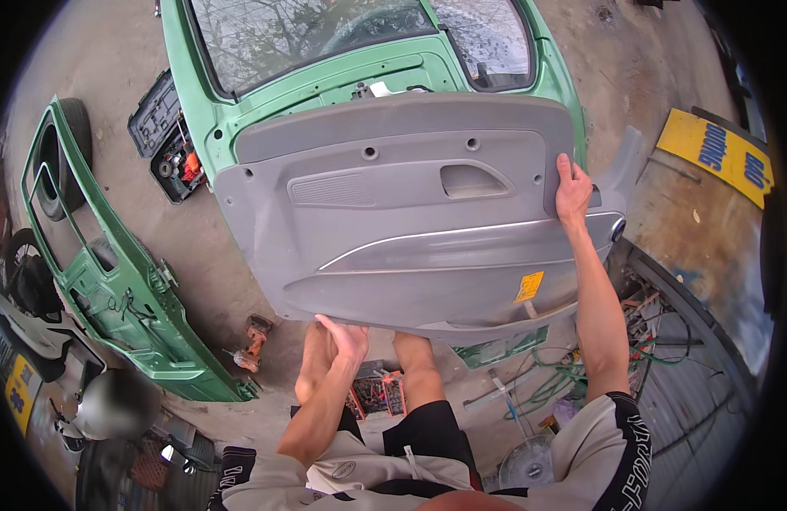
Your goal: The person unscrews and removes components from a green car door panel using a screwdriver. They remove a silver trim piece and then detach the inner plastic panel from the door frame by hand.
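Note:
A large grey door trim panel [427, 196] is tilted in front of me, with a recessed handle pocket, a chrome strip and a small yellow sticker [528, 287]. My right hand [572, 189] grips its right edge, thumb on the front face and fingers curled behind. At the lower edge, my left hand [347, 338] is closed around the rim, its fingertips partly hidden under the panel. Behind the panel stands a green car door [325, 78] with window glass; the panel covers the lower part of it.
Another green door shell [125, 281] stands at left, near a tyre [72, 128]. An opened tool case [174, 162] lies by the glazed door. A cordless drill [255, 343] and a red tool tray [379, 394] are on the ground. Hoses [564, 375] and a fan [527, 464] are at right.

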